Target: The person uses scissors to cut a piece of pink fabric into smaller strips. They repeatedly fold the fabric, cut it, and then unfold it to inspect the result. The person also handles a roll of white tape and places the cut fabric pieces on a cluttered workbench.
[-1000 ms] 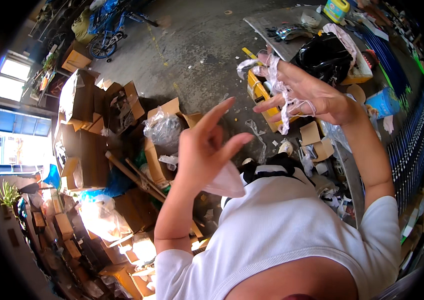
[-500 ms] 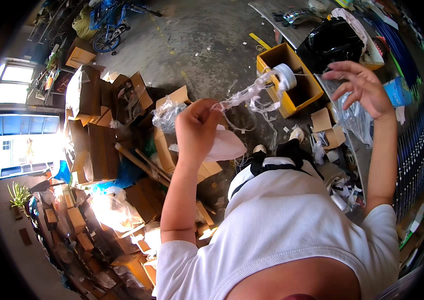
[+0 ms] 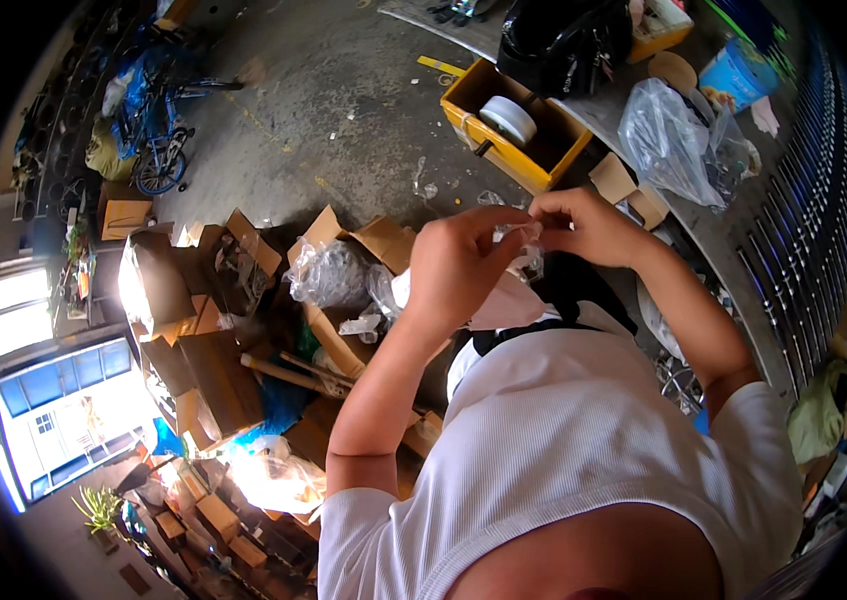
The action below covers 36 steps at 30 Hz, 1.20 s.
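Head view, and I'm watching a person in a white ribbed top (image 3: 584,420) bent over their work; I count the clock from the hands, with twelve straight out from the body. A wad of crumpled clear plastic (image 3: 527,246) is up in front of the waist, between the two hands. The left hand (image 3: 459,262) has its thumb and forefinger pinched tight on it. The right hand (image 3: 592,226) comes in from three o'clock, fingers curled in narrow right beside the left fingertips; I can't tell whether it truly grips the plastic. A pale pinkish sheet (image 3: 510,308) hangs at six o'clock, just below the left hand.

Out at twelve o'clock sits an open yellow bin (image 3: 509,165) with a white roll (image 3: 509,121) in it, and a shiny black bag (image 3: 564,45) lies beyond. Toward two o'clock I see a clear plastic bag (image 3: 666,130) and, farther along, a blue tub (image 3: 739,75). Near nine o'clock stands an open cardboard box (image 3: 336,342) with bunched plastic wrap (image 3: 329,275) at its mouth, and well past it a blue bicycle (image 3: 159,165).
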Each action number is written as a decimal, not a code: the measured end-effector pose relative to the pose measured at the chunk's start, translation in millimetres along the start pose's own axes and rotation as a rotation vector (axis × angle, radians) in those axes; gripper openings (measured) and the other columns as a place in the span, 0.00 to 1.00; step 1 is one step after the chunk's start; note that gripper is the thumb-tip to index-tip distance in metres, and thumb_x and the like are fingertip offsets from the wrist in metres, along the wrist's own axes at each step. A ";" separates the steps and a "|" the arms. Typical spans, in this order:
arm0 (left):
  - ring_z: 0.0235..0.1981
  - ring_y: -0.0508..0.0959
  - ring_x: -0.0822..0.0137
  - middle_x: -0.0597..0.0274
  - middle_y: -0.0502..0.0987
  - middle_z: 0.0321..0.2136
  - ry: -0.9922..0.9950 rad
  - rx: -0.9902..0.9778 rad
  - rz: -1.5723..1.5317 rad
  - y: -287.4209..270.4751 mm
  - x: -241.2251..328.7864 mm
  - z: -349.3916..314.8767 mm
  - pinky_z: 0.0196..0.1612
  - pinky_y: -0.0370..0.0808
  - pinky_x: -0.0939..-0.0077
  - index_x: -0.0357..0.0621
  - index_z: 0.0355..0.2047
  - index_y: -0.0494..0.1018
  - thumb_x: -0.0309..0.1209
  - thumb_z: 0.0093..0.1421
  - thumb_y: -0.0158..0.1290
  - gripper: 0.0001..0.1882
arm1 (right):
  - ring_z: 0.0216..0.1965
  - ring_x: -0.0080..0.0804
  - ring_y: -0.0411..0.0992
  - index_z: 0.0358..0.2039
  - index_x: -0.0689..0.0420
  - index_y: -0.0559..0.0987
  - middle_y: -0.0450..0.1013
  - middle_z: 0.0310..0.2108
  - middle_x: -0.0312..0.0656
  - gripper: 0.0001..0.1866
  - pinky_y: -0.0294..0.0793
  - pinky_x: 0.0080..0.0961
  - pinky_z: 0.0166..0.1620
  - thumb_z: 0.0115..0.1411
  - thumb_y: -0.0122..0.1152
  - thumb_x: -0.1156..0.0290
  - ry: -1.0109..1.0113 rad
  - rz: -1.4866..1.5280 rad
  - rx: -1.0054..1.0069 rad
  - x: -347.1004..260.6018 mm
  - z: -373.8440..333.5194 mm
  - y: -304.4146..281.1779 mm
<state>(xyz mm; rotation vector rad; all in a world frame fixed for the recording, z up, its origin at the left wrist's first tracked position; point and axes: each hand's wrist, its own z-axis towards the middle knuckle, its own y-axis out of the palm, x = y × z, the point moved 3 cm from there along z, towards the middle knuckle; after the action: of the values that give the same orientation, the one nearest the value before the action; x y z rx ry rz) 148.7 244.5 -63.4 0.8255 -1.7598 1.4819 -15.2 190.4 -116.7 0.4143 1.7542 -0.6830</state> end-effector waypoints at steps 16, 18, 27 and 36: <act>0.33 0.72 0.77 0.67 0.71 0.30 -0.061 0.180 -0.886 -79.6 -42.3 -12.6 0.37 0.70 0.82 0.38 0.36 0.69 0.22 0.56 0.55 0.09 | 0.32 0.43 0.75 0.39 0.56 0.77 0.76 0.28 0.45 0.13 0.73 0.33 0.36 0.52 0.60 0.69 0.473 -0.884 0.387 93.2 -18.8 -90.7; 0.33 0.73 0.75 0.62 0.74 0.31 0.007 0.183 -0.953 -76.4 -34.1 -9.4 0.37 0.71 0.81 0.40 0.34 0.67 0.23 0.58 0.53 0.06 | 0.32 0.41 0.75 0.39 0.58 0.76 0.76 0.28 0.46 0.13 0.73 0.31 0.36 0.52 0.61 0.70 0.287 -0.655 0.366 76.6 -14.2 -85.9; 0.35 0.75 0.71 0.54 0.76 0.33 0.224 0.082 -1.018 -60.8 36.8 8.1 0.39 0.72 0.79 0.41 0.35 0.64 0.25 0.60 0.50 0.06 | 0.49 0.32 0.68 0.52 0.59 0.67 0.69 0.48 0.44 0.35 0.68 0.27 0.49 0.46 0.70 0.60 -0.494 -0.014 0.082 -95.0 8.1 -21.3; 0.33 0.73 0.73 0.60 0.75 0.31 0.014 -0.411 -0.308 -43.1 12.3 -0.2 0.36 0.71 0.80 0.32 0.49 0.65 0.42 0.53 0.59 0.30 | 0.38 0.16 0.71 0.40 0.61 0.77 0.76 0.35 0.36 0.14 0.70 0.14 0.43 0.62 0.53 0.64 -0.348 0.426 0.399 -86.5 -18.4 -101.5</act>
<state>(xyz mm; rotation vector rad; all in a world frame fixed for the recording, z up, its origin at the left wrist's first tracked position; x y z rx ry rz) 177.1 237.7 -29.4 0.8188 -1.7502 0.8844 -64.7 130.0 -7.0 0.8595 1.1478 -0.7416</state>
